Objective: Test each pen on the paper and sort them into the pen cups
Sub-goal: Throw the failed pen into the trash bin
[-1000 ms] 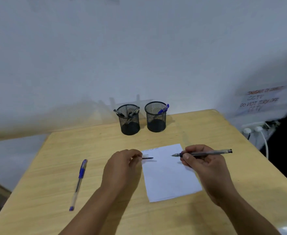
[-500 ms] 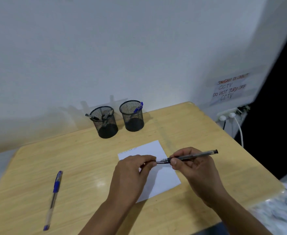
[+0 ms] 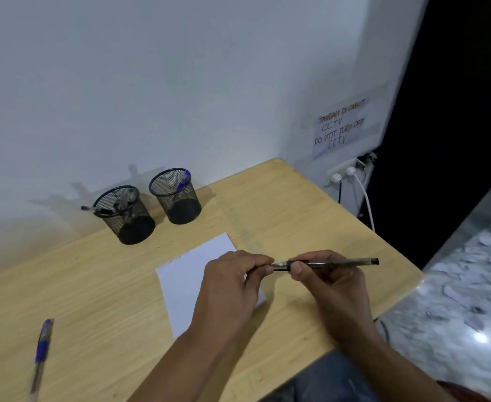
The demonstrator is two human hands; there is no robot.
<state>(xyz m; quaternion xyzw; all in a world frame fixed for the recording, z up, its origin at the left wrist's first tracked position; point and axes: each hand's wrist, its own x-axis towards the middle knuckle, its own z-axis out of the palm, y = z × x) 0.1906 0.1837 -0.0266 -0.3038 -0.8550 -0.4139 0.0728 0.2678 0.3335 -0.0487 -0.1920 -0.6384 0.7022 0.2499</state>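
Holding the black pen (image 3: 330,262) level above the right part of the paper (image 3: 193,281), our right hand (image 3: 332,281) has its fingers curled round the barrel near the writing end. Our left hand (image 3: 232,288) pinches the pen's tip end between thumb and forefinger; whether a cap sits under those fingers we cannot tell. The blue pen (image 3: 41,352) lies on the table (image 3: 99,285), well apart to the left, untouched.

At the back, the left cup (image 3: 124,214) holds several dark pens and the right cup (image 3: 175,197) holds one blue pen.

We judge the pen light, rigid and smooth-sided, so it may roll if set down loose and may slip in a lax pinch. The sound place to hold it appears to be the grip section just behind the tip, as the right hand does now. The paper is thin and unweighted; we judge it would slide under a stroke unless one hand steadies it.
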